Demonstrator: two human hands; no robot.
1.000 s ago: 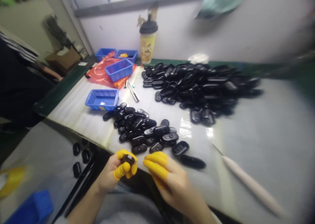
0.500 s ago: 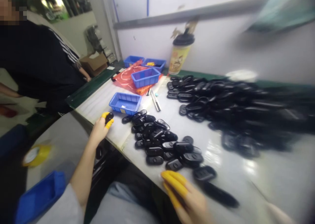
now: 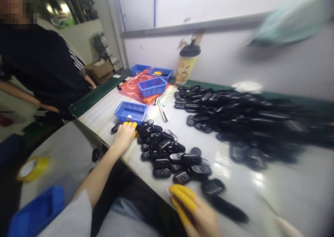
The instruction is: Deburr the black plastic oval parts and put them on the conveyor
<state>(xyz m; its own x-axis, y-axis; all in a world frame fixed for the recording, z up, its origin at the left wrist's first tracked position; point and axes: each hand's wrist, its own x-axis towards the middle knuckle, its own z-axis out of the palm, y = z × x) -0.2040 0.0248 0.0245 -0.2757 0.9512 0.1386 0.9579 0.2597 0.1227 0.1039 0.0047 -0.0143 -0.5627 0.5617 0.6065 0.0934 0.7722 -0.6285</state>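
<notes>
Reaching over a long white-topped workbench (image 3: 261, 191), where a large heap of glossy black oval plastic shells (image 3: 242, 125) lies beyond a smaller pile (image 3: 164, 157).

The left hand (image 3: 124, 136), wearing yellow rubber finger cots (image 3: 129, 125), rests at the smaller pile's near edge with its fingers curled down; I can't tell whether they're holding a shell. The right hand (image 3: 191, 211) lies open and empty, just beside the pile's nearest shells. A shallow blue plastic tray (image 3: 131, 112) sits near the left hand. The tall lidded paper cup (image 3: 187, 66) by the wall shows a cartoon print, but no readable writing.
</notes>
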